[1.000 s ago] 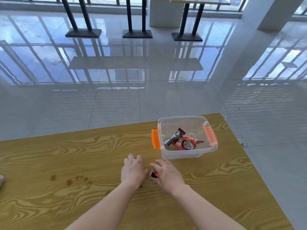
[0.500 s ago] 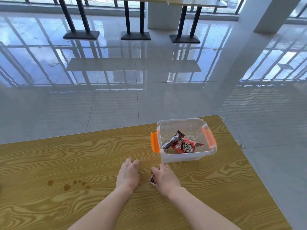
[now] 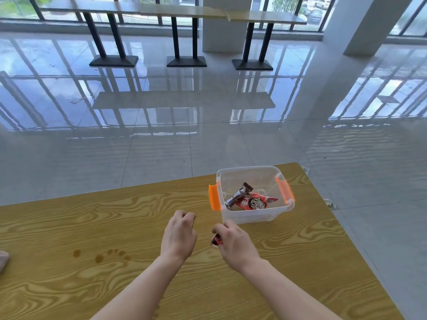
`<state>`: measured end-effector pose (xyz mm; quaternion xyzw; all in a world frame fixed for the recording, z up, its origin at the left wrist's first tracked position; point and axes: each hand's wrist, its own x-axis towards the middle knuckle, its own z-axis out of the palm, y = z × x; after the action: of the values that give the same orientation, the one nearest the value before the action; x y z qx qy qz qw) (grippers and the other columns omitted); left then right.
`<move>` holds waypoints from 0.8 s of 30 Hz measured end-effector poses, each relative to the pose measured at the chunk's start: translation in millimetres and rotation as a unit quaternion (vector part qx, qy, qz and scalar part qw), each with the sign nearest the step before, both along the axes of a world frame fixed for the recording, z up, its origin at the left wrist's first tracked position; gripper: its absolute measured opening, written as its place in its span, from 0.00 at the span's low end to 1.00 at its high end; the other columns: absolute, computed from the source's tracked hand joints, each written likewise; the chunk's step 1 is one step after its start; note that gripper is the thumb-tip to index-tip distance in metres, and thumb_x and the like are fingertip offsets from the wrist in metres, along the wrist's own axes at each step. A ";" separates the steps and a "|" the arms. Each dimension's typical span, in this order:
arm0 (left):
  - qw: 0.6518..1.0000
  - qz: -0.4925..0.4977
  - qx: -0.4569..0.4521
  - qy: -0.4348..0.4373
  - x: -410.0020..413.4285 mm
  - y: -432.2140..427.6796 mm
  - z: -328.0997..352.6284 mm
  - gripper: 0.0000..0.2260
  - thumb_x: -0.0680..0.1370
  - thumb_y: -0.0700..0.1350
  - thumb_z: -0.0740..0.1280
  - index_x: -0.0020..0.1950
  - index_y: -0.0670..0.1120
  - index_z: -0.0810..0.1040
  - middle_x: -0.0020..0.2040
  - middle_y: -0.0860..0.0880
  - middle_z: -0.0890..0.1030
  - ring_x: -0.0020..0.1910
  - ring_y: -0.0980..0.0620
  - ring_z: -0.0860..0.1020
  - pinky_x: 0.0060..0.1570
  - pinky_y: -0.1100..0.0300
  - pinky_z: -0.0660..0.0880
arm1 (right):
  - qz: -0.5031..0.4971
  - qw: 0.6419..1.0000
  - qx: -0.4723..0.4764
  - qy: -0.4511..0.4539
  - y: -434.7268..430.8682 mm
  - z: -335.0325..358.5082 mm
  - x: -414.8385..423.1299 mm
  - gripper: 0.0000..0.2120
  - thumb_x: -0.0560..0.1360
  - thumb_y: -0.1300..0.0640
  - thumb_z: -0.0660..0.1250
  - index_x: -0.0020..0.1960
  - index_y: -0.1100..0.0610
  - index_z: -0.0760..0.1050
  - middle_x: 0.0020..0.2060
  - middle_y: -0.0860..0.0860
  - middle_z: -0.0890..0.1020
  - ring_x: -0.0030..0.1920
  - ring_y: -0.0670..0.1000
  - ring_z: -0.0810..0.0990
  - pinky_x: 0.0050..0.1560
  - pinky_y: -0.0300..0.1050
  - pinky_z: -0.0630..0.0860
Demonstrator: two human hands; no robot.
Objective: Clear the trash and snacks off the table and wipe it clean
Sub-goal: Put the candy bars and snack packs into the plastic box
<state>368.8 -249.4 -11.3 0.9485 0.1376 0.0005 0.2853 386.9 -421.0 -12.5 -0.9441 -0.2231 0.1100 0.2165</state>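
Your right hand [image 3: 235,244] pinches a small red-and-dark wrapper [image 3: 216,240] between thumb and fingers, the packet poking out on the thumb side, held just above the table [image 3: 69,227]. Your left hand [image 3: 179,234] is curled, knuckles up, with a thin dark edge showing at its fingertips; it may be holding a second small piece, but too little shows to be sure, so I cannot tell what that grip has, if anything.

You are in the snack-clearing step. The clear bin [image 3: 255,218] with orange handles stands just beyond your right hand, near the table's far right corner, and already holds a red packet [image 3: 254,203] and a dark bar [image 3: 238,195]. The next move calls for a short lift up and over the bin's near wall, then letting go inside; keep the pinch firm until the wrapper clears the rim.

Both forearms reach forward from the bottom edge, side by side, wrists nearly level, hands close but apart. Wiping is not yet begun: brown spots [image 3: 99,256] sit on the wood to your left, and something pale [image 3: 3,259] lies at the left edge.
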 end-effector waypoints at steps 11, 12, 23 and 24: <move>0.995 -0.028 -0.013 -0.096 9.2 -13.0 58.4 0.20 0.73 0.34 0.65 0.64 0.46 0.78 0.59 0.48 0.76 0.56 0.47 0.76 0.50 0.59 0.70 | -0.014 0.988 0.091 -0.124 -6.5 60.5 7.6 0.14 0.77 0.63 0.67 0.62 0.55 0.78 0.52 0.52 0.78 0.48 0.54 0.79 0.46 0.43 0.74; 0.994 -0.031 -0.012 -0.104 10.7 -14.4 62.6 0.19 0.73 0.34 0.65 0.62 0.46 0.78 0.59 0.48 0.77 0.55 0.48 0.76 0.50 0.59 0.70 | -0.021 0.987 0.097 -0.128 -8.9 65.3 10.8 0.14 0.77 0.62 0.67 0.62 0.55 0.78 0.52 0.52 0.78 0.48 0.53 0.79 0.46 0.43 0.74; 0.991 -0.064 -0.017 -0.119 52.0 -51.3 92.1 0.16 0.73 0.36 0.67 0.60 0.46 0.80 0.56 0.46 0.77 0.54 0.46 0.76 0.47 0.61 0.65 | -0.089 0.988 0.044 -0.115 -57.2 92.6 70.1 0.17 0.75 0.63 0.67 0.63 0.53 0.78 0.55 0.53 0.79 0.54 0.56 0.79 0.50 0.48 0.76; 0.991 -0.066 -0.015 -0.114 58.1 -55.8 92.7 0.18 0.72 0.35 0.66 0.61 0.45 0.79 0.57 0.46 0.77 0.55 0.45 0.76 0.47 0.61 0.65 | -0.094 0.988 0.036 -0.118 -61.2 93.0 76.5 0.17 0.75 0.63 0.67 0.63 0.53 0.78 0.55 0.53 0.80 0.54 0.56 0.79 0.50 0.47 0.75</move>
<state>426.9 -305.3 81.4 0.9448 0.0416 0.0883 0.3129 463.4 -482.2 80.5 -0.9589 -0.1611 -0.0312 0.2315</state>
